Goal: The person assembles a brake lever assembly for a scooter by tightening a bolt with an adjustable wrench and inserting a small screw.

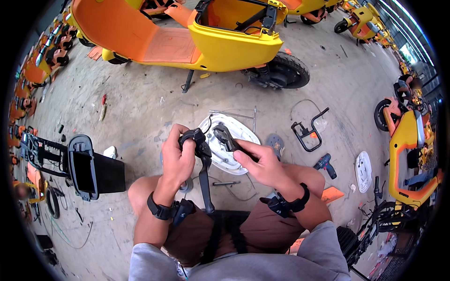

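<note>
My left hand [176, 157] is closed around the black clamp end of a brake lever [204, 175]. The lever's long blade hangs down toward my lap, and a short thin cable curls up from its top. Across from it, my right hand [262, 161] grips a dark, narrow piece [227, 137] between thumb and fingers. Whether that piece is a tool or a part I cannot tell. It is pointed toward the brake lever, with a small gap between them. Below both hands a white plastic panel [246, 136] lies on the floor like a tray, with small items in it.
A yellow and orange scooter [234, 51] stands ahead on its kickstand. To the left is a black open bin [110, 171]. On the right lie a cordless drill [325, 166], a bent black tube frame [309, 136] and a second white panel [363, 172]. Metal rods and cables litter the floor.
</note>
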{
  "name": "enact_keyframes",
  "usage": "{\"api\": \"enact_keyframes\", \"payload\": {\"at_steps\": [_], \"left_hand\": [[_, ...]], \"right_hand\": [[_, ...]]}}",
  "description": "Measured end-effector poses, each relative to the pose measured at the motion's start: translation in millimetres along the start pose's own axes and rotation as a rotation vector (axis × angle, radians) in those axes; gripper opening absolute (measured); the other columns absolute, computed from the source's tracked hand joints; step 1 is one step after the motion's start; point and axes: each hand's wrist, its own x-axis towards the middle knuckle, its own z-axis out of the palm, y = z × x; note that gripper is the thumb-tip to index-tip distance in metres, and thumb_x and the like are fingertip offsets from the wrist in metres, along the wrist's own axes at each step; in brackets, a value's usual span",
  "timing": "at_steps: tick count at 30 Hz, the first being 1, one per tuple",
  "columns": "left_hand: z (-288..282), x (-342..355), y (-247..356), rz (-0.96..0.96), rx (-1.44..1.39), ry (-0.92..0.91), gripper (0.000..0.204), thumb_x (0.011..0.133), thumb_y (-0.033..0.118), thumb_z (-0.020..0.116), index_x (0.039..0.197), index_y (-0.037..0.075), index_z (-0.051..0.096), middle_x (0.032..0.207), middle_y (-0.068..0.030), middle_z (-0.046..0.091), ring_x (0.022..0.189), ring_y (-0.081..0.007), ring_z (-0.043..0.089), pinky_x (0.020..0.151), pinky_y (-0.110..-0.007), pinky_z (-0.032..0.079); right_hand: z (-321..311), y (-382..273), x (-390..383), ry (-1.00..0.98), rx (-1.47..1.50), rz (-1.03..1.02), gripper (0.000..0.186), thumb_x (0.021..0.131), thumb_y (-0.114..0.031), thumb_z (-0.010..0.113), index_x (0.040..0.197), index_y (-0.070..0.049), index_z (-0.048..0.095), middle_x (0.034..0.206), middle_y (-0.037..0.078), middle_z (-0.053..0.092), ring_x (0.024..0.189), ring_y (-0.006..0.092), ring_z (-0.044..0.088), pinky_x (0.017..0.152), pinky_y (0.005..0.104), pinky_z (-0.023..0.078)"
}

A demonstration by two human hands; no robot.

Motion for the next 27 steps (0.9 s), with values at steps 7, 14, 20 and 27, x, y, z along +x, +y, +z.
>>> {"api": "enact_keyframes", "payload": {"at_steps": [7,14,20,27], "left_hand": [[-5,-1,2,0.057,0.047,-0.049,0.009,0.079,0.007,0.052,0.087,0.002,0.05,0.051,-0.0057,0.048,0.046,-0.0125,0.047,0.046,-0.03,0.039],[-3,-3,2,0.105,0.091,-0.079,0.009,0.078,0.007,0.052,0.086,0.002,0.051,0.05,-0.0089,0.047,0.043,-0.0167,0.049,0.045,-0.031,0.04],[-1,-3,3,0.12,0.1,-0.119,0.01,0.078,0.006,0.053,0.086,0.001,0.051,0.05,-0.0105,0.047,0.042,-0.0216,0.051,0.045,-0.033,0.041],[-5,-2,2,0.387,0.281,-0.228,0.013,0.072,0.002,0.056,0.084,0.0,0.053,0.051,-0.0143,0.05,0.043,-0.033,0.052,0.045,-0.037,0.043]], "right_hand": [[-5,7,0,0.069,-0.275,-0.428,0.035,0.084,-0.012,0.073,0.115,0.004,0.066,0.089,0.017,0.071,0.072,0.0199,0.066,0.066,0.0292,0.05],[-13,2,-6,0.022,-0.392,-0.419,0.038,0.079,-0.015,0.079,0.114,-0.002,0.069,0.075,0.014,0.067,0.063,0.0227,0.063,0.06,0.0311,0.048],[-13,0,-7,0.032,-0.437,-0.425,0.038,0.078,-0.017,0.08,0.112,-0.004,0.071,0.073,0.013,0.067,0.059,0.0224,0.062,0.057,0.0308,0.048],[-19,0,-8,-0.12,-0.407,-0.198,0.036,0.082,-0.022,0.076,0.112,-0.002,0.07,0.088,0.018,0.071,0.075,0.0257,0.071,0.068,0.0311,0.052]]}}
